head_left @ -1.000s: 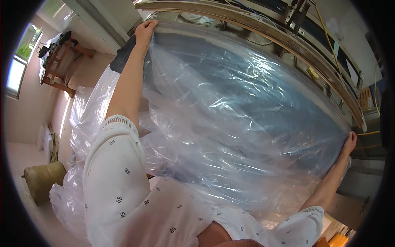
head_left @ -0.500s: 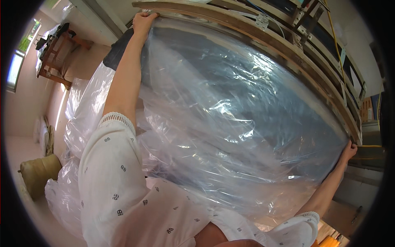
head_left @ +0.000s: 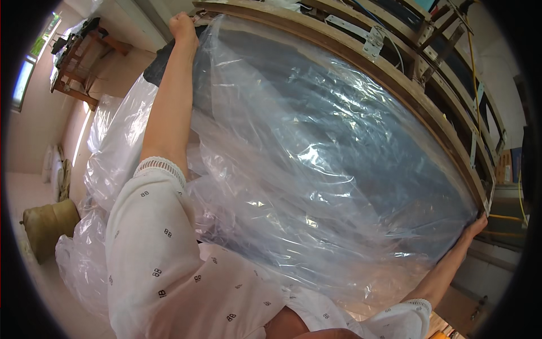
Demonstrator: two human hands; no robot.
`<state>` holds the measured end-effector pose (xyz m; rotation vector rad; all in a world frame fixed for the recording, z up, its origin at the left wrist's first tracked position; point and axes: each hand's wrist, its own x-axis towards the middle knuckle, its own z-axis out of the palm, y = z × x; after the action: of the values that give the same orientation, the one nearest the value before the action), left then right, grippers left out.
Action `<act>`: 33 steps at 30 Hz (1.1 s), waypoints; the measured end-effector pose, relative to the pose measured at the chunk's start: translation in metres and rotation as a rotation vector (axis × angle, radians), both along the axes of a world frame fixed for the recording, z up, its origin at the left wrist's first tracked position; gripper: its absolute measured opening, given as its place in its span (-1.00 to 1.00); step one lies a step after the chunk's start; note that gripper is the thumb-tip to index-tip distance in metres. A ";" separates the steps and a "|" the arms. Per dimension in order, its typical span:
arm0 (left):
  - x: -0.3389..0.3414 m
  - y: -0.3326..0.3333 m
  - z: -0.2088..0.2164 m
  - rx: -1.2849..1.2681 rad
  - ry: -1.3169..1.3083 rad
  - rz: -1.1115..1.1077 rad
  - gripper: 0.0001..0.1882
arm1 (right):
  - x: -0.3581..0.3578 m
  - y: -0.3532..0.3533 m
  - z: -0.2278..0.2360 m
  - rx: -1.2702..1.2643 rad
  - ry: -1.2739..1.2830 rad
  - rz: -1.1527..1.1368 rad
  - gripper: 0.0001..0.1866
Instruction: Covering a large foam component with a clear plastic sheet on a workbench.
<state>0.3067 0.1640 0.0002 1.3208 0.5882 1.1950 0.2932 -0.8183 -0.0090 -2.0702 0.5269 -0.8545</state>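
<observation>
A large, wrinkled sheet of clear plastic [head_left: 316, 158] spreads in front of me over a dark grey-blue surface. Its far edge runs along a wooden frame [head_left: 361, 53], which the fisheye bends. My left hand [head_left: 183, 27] is closed in a fist just left of the frame's far-left end, arm stretched out; what its fingers hold is hidden. At the frame's right end, my right hand [head_left: 477, 224] is closed on the plastic sheet's edge, close against the wood. A black sheet [head_left: 160, 63] shows beside my left forearm.
More loose clear plastic [head_left: 84, 257] hangs down on the left. Beyond it stand an olive-brown drum-shaped object [head_left: 51, 229] and a wooden table [head_left: 76, 70] by a window. Metal brackets [head_left: 372, 42] and a yellow cord [head_left: 473, 68] show on the frame structure.
My left hand has shifted slightly left and up, off the frame's end, its fingers now curled into a fist. My right hand sits a little lower, and the frame's right end appears lower too.
</observation>
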 end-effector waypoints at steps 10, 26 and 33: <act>0.006 0.022 -0.004 0.165 0.273 0.140 -0.61 | 0.005 0.011 0.000 -0.047 0.041 -0.033 -0.60; -0.126 -0.066 0.087 0.042 -0.010 -0.564 -0.68 | -0.109 0.025 0.033 -0.090 0.349 0.434 -0.66; -0.180 -0.086 0.093 0.068 -0.093 -0.579 -0.85 | -0.129 -0.011 0.018 -0.201 0.434 0.297 -0.69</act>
<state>0.1271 0.0777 0.0927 1.3597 0.0792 0.7942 0.1646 -0.8289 0.0094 -2.4571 0.3533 -0.2911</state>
